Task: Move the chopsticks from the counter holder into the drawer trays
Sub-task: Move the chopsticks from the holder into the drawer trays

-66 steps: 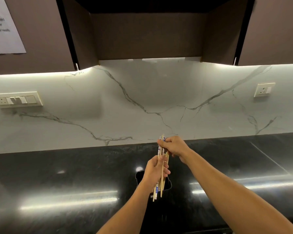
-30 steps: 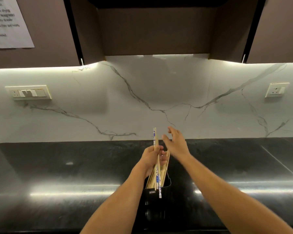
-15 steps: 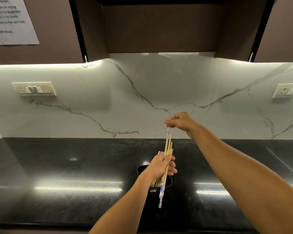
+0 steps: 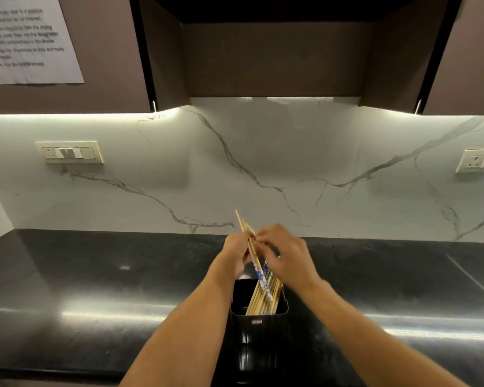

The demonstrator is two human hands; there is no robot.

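A black rectangular holder stands on the black counter, near its front edge at the centre. Several bamboo chopsticks lean inside it. My left hand is closed around a few chopsticks, some with blue-and-white patterned ends, held slanting above the holder with tips pointing up and left. My right hand hovers over the holder just right of the left hand, its fingers curled at the tops of the chopsticks; whether it grips any is hidden. No drawer is in view.
A white marble backsplash rises behind the counter, with a switch panel at the left and a socket at the right. Dark wall cabinets hang overhead, and a printed paper sheet is stuck on the left one.
My right hand has come down from its raised position to the holder, beside the left hand. The chopsticks in my left hand now tilt up to the left.
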